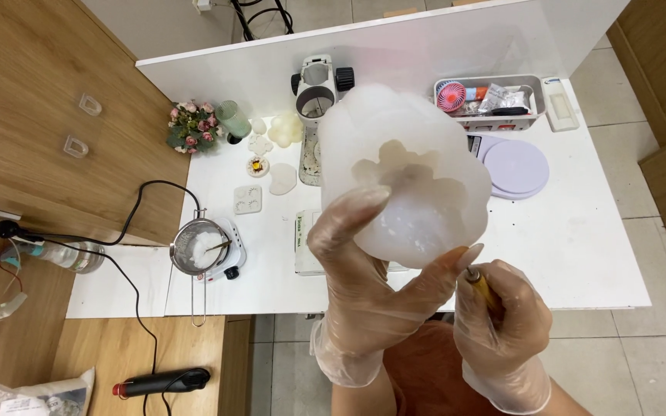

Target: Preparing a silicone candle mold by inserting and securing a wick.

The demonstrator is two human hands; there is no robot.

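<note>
Left hand (364, 285), gloved: thumb and fingers clamped around translucent white mould (402, 173), held up close to camera above white bench (572, 239); flower-shaped cavity faces viewer. Right hand (502, 323), gloved: closed around thin yellow-handled tool (481, 286), tip just beside mould's lower right edge. On bench behind: microscope (317, 88), basket (533, 96) with small pink fan (451, 96), stacked lilac discs (514, 168), flower bunch (191, 127). Metal strainer (196, 250) sits on small white hotplate (229, 250) at bench's left end.
</note>
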